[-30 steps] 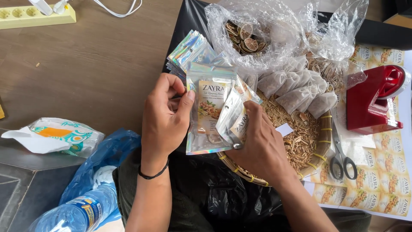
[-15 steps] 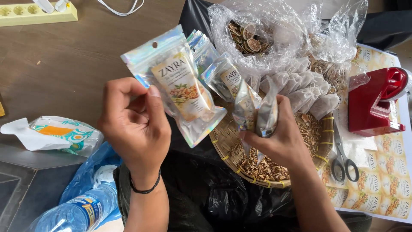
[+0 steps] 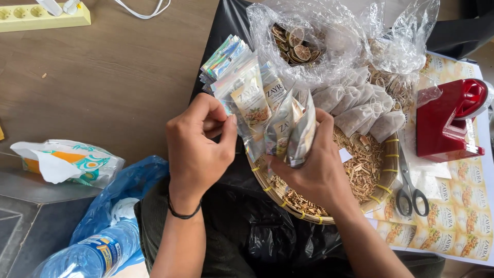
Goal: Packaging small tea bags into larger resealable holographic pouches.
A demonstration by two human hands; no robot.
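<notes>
My left hand point(image 3: 198, 146) pinches the edge of a shiny printed pouch point(image 3: 246, 100) that stands at the front of a fanned stack of similar pouches point(image 3: 224, 56). My right hand point(image 3: 314, 170) grips two or three more of these pouches point(image 3: 293, 131) upright, just right of the left hand. Both hands hover over the near rim of a round woven basket point(image 3: 383, 180) filled with dried wood-like chips point(image 3: 363, 164). Several small white filter bags point(image 3: 360, 110) lie in the basket's far side.
A clear plastic bag point(image 3: 314, 36) with dried citrus slices lies behind the basket. A red tape dispenser point(image 3: 447, 121), scissors point(image 3: 409, 193) and label sheets point(image 3: 453, 226) sit at the right. A yellow power strip point(image 3: 43, 14), a printed packet point(image 3: 69, 162) and a water bottle point(image 3: 92, 252) are at the left.
My left hand has come in from the left and lower, bringing its pouch close to the pouches in my right hand. The right hand has stayed over the basket.
</notes>
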